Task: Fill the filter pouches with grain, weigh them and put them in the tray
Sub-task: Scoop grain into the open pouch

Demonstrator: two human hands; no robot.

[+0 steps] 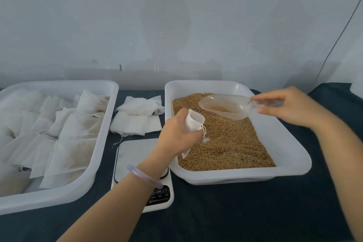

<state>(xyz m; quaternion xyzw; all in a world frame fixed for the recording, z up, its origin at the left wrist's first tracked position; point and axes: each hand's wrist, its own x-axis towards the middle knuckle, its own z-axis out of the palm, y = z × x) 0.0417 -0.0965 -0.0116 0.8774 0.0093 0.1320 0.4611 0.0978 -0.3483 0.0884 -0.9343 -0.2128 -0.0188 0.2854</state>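
Left hand (pixel 176 135), fingers curled round the filter pouch (pixel 193 121), holds it mouth-up over the left side of the grain tray (pixel 292 149), presumably so spills fall back, while the right hand (pixel 288 107), fingers pinching the handle, holds the near-empty clear scoop (pixel 225 106) just above.

Your left hand (pixel 176 135) reaches in from the lower left, fingers curled round a filter pouch (pixel 193 121). Your right hand (pixel 290 107) comes in from the right, thumb and fingers pinching a scoop (pixel 224 106) by its handle. Your 2 forearms are bare.
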